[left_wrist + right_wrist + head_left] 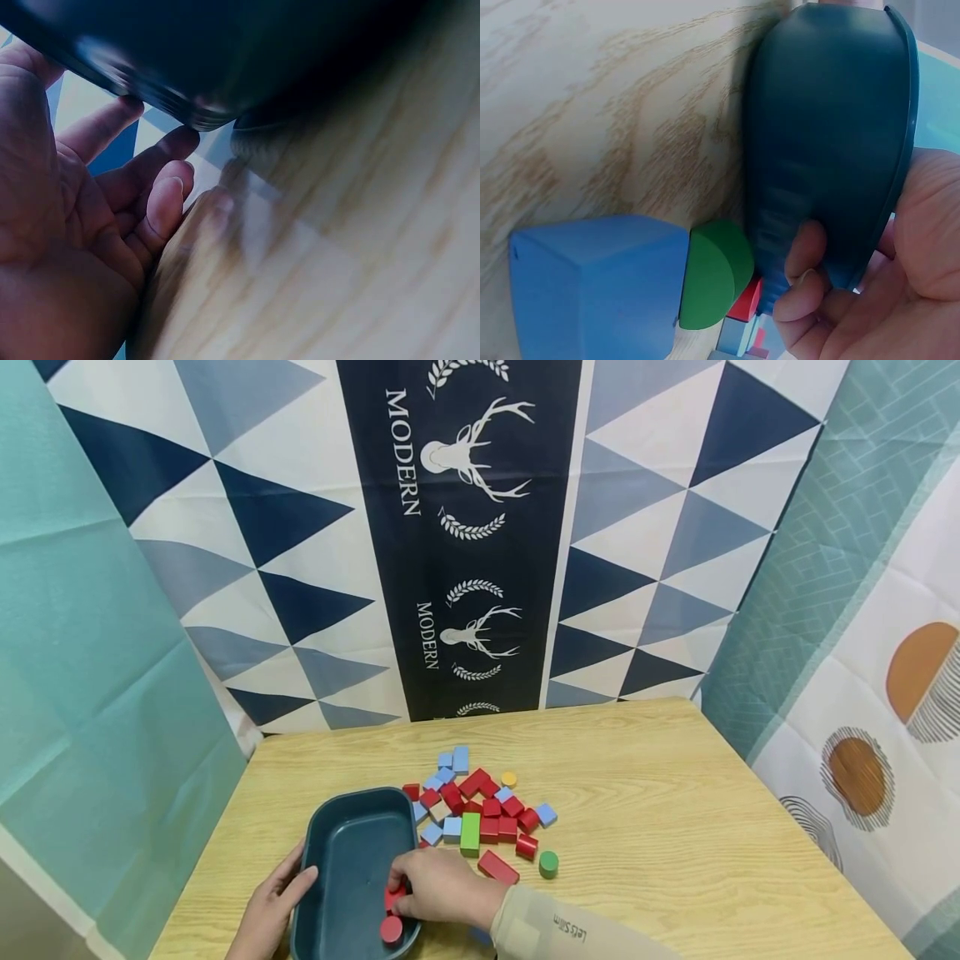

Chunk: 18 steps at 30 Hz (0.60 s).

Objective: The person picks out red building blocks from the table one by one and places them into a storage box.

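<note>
A dark teal tray [356, 852] stands on the left part of the table. My left hand [270, 906] grips its left wall, thumb at the rim; from the left wrist view, its fingertips touch the tray's outer side. Over the right wall reaches my right hand [442, 885], pinching a red block [392, 900] inside the tray, partly covered by the fingers. Beside that block, a red cylinder [391, 930] stands in the tray's near right corner. In the right wrist view, curled fingers [802, 296] hang outside the wall while the pinch is hidden.
Several red and light blue blocks [489, 829] lie scattered right of the tray, with a light green block [470, 835] among them. A green cylinder [548, 864] and a yellow round piece [509, 779] lie around them. Close to my right wrist sits a blue block [592, 289].
</note>
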Tool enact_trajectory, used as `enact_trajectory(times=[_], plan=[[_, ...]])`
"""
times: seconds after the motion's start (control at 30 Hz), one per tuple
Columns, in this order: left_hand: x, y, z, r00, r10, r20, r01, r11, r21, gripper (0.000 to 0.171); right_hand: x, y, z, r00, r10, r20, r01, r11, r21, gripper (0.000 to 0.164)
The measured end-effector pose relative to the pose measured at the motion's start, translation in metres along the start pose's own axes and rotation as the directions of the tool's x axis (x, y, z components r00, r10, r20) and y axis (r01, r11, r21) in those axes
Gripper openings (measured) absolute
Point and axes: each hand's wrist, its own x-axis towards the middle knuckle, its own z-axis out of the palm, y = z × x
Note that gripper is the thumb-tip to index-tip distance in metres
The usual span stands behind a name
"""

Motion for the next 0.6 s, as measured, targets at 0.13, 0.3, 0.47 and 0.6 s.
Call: enact_trajectory(times=[0.13,0.3,0.47,0.6], plan=[[-0.0009,-0.0005,-0.0001,1.0,0.002,-0.002,-0.002,1.0,0.009,0.078,0.0007,0.001,0.0009,1.0,-0.002,-0.001,0.002,1.0,0.0,0.011],[-0.0014,-0.0005,-0.0002,1.0,0.001,-0.001,-0.001,1.0,0.01,0.078,0.0009,0.0018,0.0018,1.0,-0.011,-0.005,0.01,1.0,-0.007,0.01],[-0.0014,-0.0005,-0.0001,1.0,0.001,0.001,-0.001,1.0,0.008,0.078,0.0013,0.0019,0.0021,1.0,-0.013,-0.002,0.013,1.0,-0.004,0.01],[-0.0008,-0.001,0.0001,1.0,0.001,-0.001,-0.001,1.0,0.006,0.079,0.0014,0.0015,0.002,1.0,-0.013,-0.001,0.013,1.0,-0.009,0.01]])
